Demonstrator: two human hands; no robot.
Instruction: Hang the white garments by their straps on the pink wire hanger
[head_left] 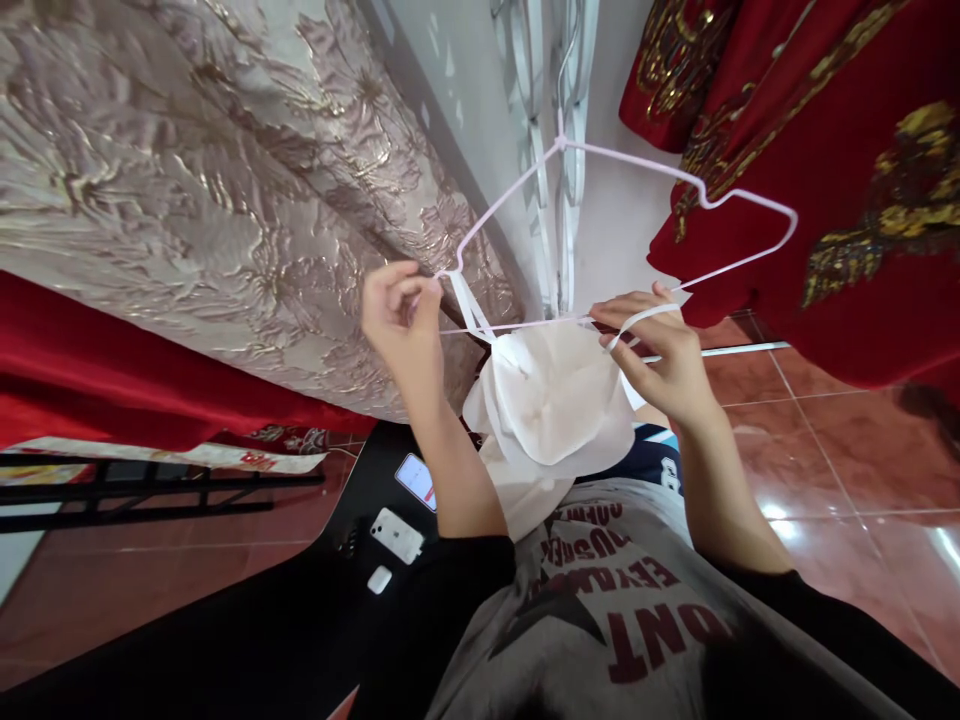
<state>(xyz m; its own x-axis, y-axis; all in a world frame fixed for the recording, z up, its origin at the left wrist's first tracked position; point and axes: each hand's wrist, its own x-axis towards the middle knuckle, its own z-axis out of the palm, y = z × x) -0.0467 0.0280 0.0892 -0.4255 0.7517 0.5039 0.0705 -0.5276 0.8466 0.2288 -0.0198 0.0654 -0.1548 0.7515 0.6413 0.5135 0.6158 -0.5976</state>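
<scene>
A pale pink clothes hanger [510,200] hangs by its hook in front of me. My left hand [405,305] pinches its left corner, beside a white strap looped over that end. From the strap hangs a cream garment with a large fabric flower [555,395], resting against my lap. At the hanger's lower bar, my right hand [656,340] has its fingers closed on another white strap [645,315], which forms a loose loop over them. The hanger's right arm carries no strap. The garment's lower part is partly hidden behind my left forearm.
White metal rack bars [536,150] run down the wall. A pink brocade garment [262,200] hangs left, a red gold-embroidered one [825,230] right. On a black seat lie a white phone [397,535], another lit phone [416,480] and a small white case [379,579].
</scene>
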